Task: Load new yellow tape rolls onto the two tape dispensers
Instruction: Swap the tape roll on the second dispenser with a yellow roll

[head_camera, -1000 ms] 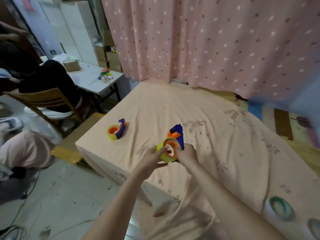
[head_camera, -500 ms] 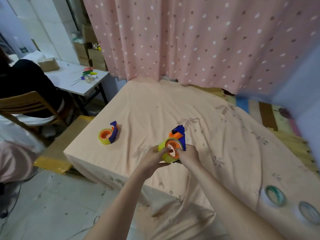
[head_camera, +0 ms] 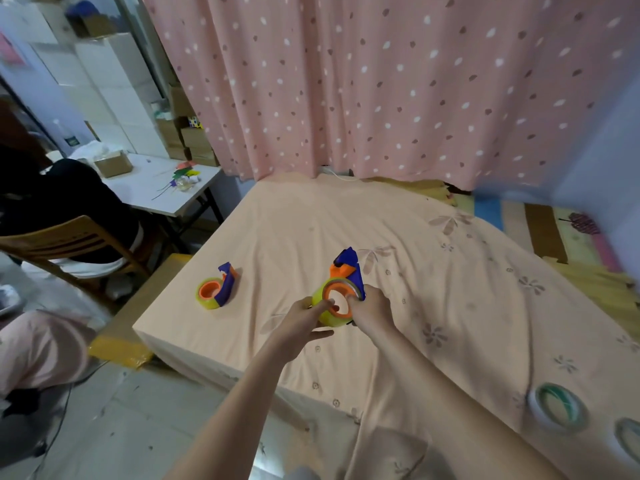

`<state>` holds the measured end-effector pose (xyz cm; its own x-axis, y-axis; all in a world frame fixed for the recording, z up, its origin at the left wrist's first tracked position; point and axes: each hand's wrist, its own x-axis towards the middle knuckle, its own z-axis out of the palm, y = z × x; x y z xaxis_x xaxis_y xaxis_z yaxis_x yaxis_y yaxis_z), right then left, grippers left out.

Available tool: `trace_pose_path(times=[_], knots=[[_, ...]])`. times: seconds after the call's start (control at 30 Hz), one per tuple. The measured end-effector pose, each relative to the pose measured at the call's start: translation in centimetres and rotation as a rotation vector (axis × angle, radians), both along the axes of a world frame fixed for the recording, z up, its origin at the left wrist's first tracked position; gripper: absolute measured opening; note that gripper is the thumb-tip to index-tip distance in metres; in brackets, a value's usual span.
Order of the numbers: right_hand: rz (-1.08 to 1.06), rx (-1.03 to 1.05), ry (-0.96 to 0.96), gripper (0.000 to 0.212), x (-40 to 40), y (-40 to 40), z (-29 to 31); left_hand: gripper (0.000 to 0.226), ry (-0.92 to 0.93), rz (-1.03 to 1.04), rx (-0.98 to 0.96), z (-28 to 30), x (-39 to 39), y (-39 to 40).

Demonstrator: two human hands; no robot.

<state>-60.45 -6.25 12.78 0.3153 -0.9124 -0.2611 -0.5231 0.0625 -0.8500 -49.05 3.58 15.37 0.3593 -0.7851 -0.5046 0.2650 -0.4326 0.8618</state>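
At frame centre, both hands, left (head_camera: 300, 318) and right (head_camera: 372, 307), grip a dispenser (head_camera: 347, 270) holding a yellow roll (head_camera: 327, 315); the second dispenser (head_camera: 227, 284) at left is loaded.

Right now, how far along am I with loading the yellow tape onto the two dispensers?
Looks done: the far dispenser lies on the sheet with a yellow roll on its orange hub. In hand: your left hand and right hand hold the second dispenser, seating its yellow roll. Left: finish seating it.

Blue-orange dispensers (head_camera: 347, 270), yellow tape (head_camera: 323, 311), peach floral sheet (head_camera: 433, 271).
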Motion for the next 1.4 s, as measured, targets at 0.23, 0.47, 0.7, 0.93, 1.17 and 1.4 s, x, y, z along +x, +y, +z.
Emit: trace_pose_path(times=[0.23, 0.47, 0.7, 0.93, 1.17, 1.4], knots=[[0.0, 0.031, -0.028, 0.022, -0.7, -0.6, -0.1, 0.045, -0.038, -0.003, 0.013, 0.9, -0.8, -0.7], [0.012, 0.035, -0.04, 0.011, -0.2, -0.6, -0.4, 0.047, -0.035, 0.032, 0.035, 0.9, -0.9, -0.5], [0.001, 0.058, -0.034, 0.012, -0.2, -0.3, -0.4, 0.048, -0.046, 0.028, 0.047, 0.7, -0.8, -0.5], [-0.033, 0.02, -0.029, 0.019, -0.3, -0.5, -0.2, 0.044, -0.057, -0.005, 0.067, 0.6, -0.3, -1.0], [-0.042, 0.005, -0.015, 0.017, 0.2, -0.5, 0.5, 0.044, -0.097, -0.026, 0.07, 1.0, 0.5, -0.9], [-0.042, 0.024, -0.035, 0.015, 1.0, -0.6, 0.8, 0.047, -0.176, -0.086, 0.099, 1.7, 2.0, -0.3]])
